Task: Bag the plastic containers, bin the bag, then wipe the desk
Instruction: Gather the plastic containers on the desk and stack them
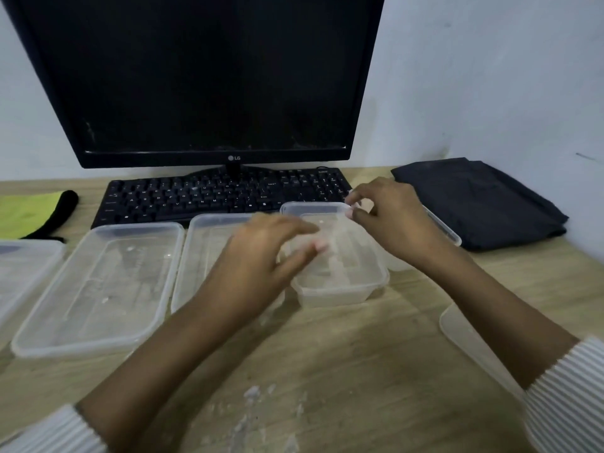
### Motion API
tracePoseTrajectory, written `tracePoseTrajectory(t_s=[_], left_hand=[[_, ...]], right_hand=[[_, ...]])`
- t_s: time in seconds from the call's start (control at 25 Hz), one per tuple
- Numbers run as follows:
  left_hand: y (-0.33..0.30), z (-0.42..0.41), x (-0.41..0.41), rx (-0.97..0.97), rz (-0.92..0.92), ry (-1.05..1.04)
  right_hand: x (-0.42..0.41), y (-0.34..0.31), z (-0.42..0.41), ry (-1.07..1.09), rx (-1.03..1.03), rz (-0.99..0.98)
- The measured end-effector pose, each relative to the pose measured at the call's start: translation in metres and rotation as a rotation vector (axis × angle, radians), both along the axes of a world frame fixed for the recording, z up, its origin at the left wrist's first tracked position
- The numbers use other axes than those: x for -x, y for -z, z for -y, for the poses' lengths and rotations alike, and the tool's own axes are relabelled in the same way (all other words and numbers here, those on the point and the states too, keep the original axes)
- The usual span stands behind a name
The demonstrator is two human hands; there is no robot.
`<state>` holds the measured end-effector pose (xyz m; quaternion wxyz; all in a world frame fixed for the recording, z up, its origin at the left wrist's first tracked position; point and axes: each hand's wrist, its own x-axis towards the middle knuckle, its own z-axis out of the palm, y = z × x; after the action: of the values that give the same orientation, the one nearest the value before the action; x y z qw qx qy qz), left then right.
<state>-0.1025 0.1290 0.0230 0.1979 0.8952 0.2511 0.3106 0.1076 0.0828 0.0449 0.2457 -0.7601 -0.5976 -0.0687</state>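
I see several clear plastic containers on the wooden surface (343, 361), in front of the keyboard (222, 197). The one I work on is the small tub (340, 273) in the middle; a bigger container (98, 289) lies to the left of it, and another container (202, 253) is between them, partly under my arm.

My left hand (261, 259) hovers over the near-left side of the tub with fingers spread and relaxed, holding nothing. My right hand (389, 214) is at the far right corner of the tub, fingers curled as if pinching the rim, but the blur hides the contact, so I cannot tell if it really holds.

I judge these tubs are very light, thin and a little flexible, also slippery. The rim is the stiffest part, so I would take it there, not squeeze the walls. A folded dark bag (483, 204) waits at the right. Crumbs (255, 393) lie near me.
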Motion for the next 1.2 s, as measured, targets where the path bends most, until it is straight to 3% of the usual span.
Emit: tracePoseTrajectory(t_s=[0.08,0.24,0.52,0.8,0.88,1.0,1.2], left_hand=[[-0.008,-0.025,-0.017,0.008,0.045,-0.105],[0.000,-0.058,-0.049,0.062,-0.269,-0.167],[0.003,-0.054,-0.052,-0.046,-0.304,-0.180],[-0.001,-0.057,-0.051,0.076,-0.404,-0.163],[-0.005,-0.054,-0.049,0.091,-0.345,-0.159],[-0.011,-0.026,-0.047,-0.089,-0.100,-0.152],[-0.003,0.052,-0.058,-0.256,0.052,0.125]], right_hand=[[0.010,-0.008,0.034,-0.033,0.020,-0.063],[0.022,0.000,0.076,-0.079,0.121,-0.213],[0.020,0.020,0.080,-0.089,-0.002,-0.291],[0.020,0.021,0.084,-0.098,0.011,-0.365],[0.018,0.021,0.096,-0.089,-0.057,-0.435],[0.005,0.021,0.128,-0.003,-0.153,-0.503],[-0.025,0.018,0.191,0.229,-0.126,-0.453]])
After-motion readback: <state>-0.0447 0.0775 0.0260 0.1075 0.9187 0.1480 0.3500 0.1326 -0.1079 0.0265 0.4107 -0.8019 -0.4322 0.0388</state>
